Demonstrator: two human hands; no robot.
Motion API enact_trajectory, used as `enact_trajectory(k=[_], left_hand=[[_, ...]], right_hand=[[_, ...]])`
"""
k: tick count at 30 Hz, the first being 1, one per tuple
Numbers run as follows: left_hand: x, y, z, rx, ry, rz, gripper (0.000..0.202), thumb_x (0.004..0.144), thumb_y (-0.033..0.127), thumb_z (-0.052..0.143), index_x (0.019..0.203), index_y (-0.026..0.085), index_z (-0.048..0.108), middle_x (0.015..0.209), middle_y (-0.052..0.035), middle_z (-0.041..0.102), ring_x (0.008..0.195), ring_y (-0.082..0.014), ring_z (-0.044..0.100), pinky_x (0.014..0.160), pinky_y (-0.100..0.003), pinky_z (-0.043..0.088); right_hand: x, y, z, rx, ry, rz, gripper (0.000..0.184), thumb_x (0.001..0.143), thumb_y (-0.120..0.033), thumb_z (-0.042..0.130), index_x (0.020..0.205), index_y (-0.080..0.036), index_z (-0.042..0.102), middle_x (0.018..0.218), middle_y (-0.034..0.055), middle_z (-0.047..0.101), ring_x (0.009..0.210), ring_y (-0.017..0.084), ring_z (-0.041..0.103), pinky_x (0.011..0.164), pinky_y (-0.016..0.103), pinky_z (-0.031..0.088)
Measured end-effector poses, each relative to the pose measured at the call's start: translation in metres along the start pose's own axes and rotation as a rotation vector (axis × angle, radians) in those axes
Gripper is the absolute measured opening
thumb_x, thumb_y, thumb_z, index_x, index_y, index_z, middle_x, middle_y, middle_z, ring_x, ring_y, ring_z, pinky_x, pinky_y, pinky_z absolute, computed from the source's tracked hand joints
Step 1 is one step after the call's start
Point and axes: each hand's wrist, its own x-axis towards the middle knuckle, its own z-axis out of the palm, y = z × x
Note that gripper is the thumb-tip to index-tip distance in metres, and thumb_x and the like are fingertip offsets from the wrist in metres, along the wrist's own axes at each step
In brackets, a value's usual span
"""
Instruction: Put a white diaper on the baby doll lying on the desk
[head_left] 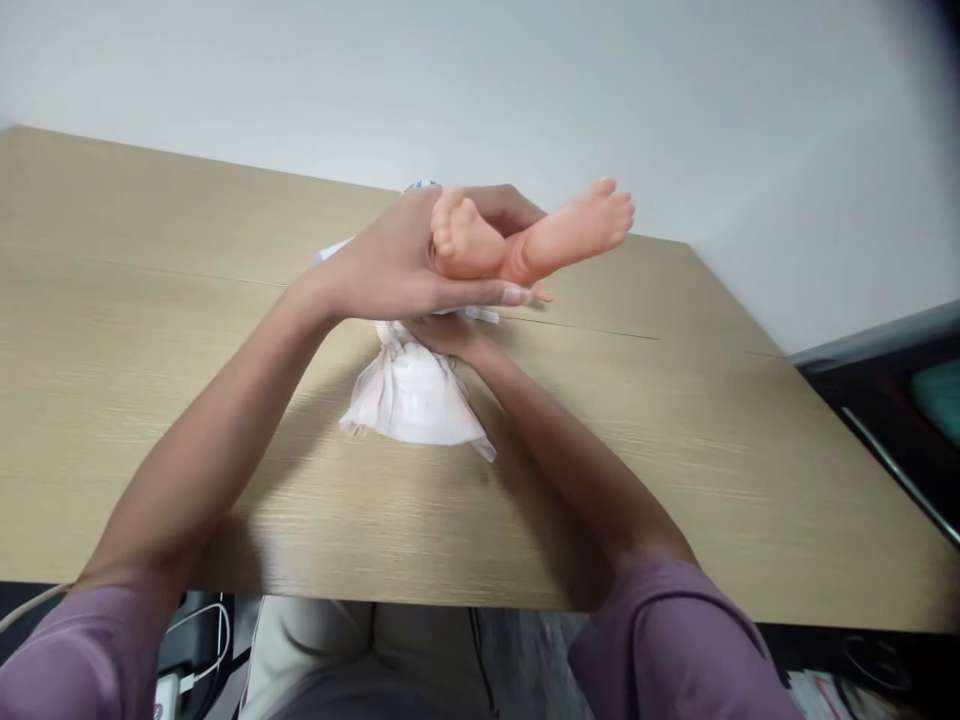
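Note:
My left hand (405,265) is wrapped round the ankles of a baby doll, lifting its two bare legs (540,235) above the table. Both feet point up and to the right. My right hand (442,335) reaches under the raised legs, its fingers hidden beneath my left hand, touching a white nappy (412,395) that lies spread on the table with its near end towards me. The doll's body is mostly hidden behind my left hand.
A light wooden table (150,330) stands against a white wall. A dark shelf or unit (900,400) sits past the table's right edge. Cables (202,640) hang below the near edge by my knees.

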Motion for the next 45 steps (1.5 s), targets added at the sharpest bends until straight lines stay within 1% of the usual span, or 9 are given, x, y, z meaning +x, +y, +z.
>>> enact_trajectory(k=[4,8,13,18,25,35,40,42,45], left_hand=[[-0.014,-0.005,0.007,0.036,-0.015,-0.063,0.044,0.097,0.052,0.09,0.131,0.025,0.082,0.131,-0.0056,0.084,0.126,-0.0331,0.078,0.112,-0.048,0.061],[-0.031,-0.012,0.024,0.022,-0.002,-0.076,0.05,0.096,0.057,0.091,0.132,0.024,0.082,0.133,-0.0084,0.085,0.123,-0.0322,0.079,0.112,-0.048,0.063],[-0.049,-0.019,0.047,0.017,0.001,0.019,0.051,0.098,0.061,0.087,0.134,0.026,0.082,0.138,-0.0102,0.084,0.129,-0.0309,0.079,0.115,-0.044,0.061],[-0.08,-0.02,0.038,0.212,-0.038,0.049,0.047,0.102,0.057,0.081,0.139,0.028,0.08,0.143,-0.0113,0.082,0.133,-0.033,0.076,0.118,-0.05,0.057],[-0.146,-0.051,0.0,0.358,-0.197,0.081,0.038,0.103,0.043,0.077,0.139,0.029,0.081,0.143,-0.014,0.083,0.142,-0.0348,0.073,0.123,-0.055,0.055],[-0.17,-0.08,0.01,0.374,-0.372,0.057,0.066,0.095,0.012,0.069,0.159,0.025,0.071,0.162,-0.0149,0.073,0.162,-0.0342,0.059,0.135,-0.058,0.048],[-0.16,-0.064,0.012,0.298,-0.377,-0.087,0.049,0.102,0.024,0.063,0.148,0.028,0.079,0.161,-0.0128,0.074,0.159,-0.0322,0.062,0.135,-0.056,0.047],[-0.158,-0.053,0.022,0.329,-0.37,-0.15,0.043,0.107,0.037,0.061,0.146,0.027,0.079,0.159,-0.0131,0.075,0.161,-0.0347,0.059,0.136,-0.058,0.044],[-0.162,-0.042,0.045,0.449,-0.294,-0.237,0.058,0.1,0.061,0.074,0.144,0.023,0.075,0.157,-0.017,0.074,0.164,-0.0432,0.05,0.134,-0.063,0.04]], right_hand=[[-0.071,-0.006,-0.016,0.014,0.093,-0.01,0.037,0.117,-0.053,0.058,0.13,-0.023,0.076,0.135,0.0113,0.081,0.126,0.033,0.074,0.117,0.054,0.059],[-0.145,-0.031,-0.03,0.038,0.402,-0.01,0.035,0.113,-0.053,0.066,0.135,-0.025,0.072,0.135,0.0139,0.079,0.13,0.037,0.074,0.118,0.062,0.059],[-0.163,-0.062,-0.037,0.015,0.629,-0.16,0.066,0.107,-0.049,0.078,0.164,-0.03,0.051,0.164,0.0165,0.064,0.153,0.038,0.063,0.129,0.064,0.056],[-0.164,-0.061,-0.049,-0.019,0.434,-0.333,0.052,0.11,-0.031,0.066,0.162,-0.032,0.059,0.158,0.0109,0.072,0.151,0.033,0.066,0.13,0.056,0.056],[-0.197,-0.009,-0.06,-0.227,0.158,-0.43,0.037,0.112,-0.023,0.056,0.139,-0.03,0.081,0.154,0.0109,0.075,0.15,0.033,0.067,0.127,0.058,0.055],[-0.199,0.012,-0.069,-0.115,0.028,-0.384,0.048,0.11,-0.013,0.053,0.142,-0.033,0.083,0.157,0.0083,0.075,0.151,0.029,0.068,0.127,0.056,0.057],[-0.201,-0.008,-0.077,-0.035,-0.018,-0.314,0.048,0.112,-0.018,0.045,0.139,-0.031,0.083,0.154,0.0083,0.076,0.148,0.028,0.07,0.126,0.057,0.058],[-0.205,-0.024,-0.069,-0.145,0.014,-0.283,0.038,0.114,-0.035,0.059,0.145,-0.028,0.079,0.154,0.0134,0.073,0.146,0.034,0.069,0.126,0.062,0.056],[-0.21,-0.044,-0.047,-0.315,0.057,-0.243,0.061,0.1,-0.054,0.083,0.152,-0.024,0.073,0.155,0.0208,0.068,0.145,0.044,0.063,0.123,0.068,0.055]])
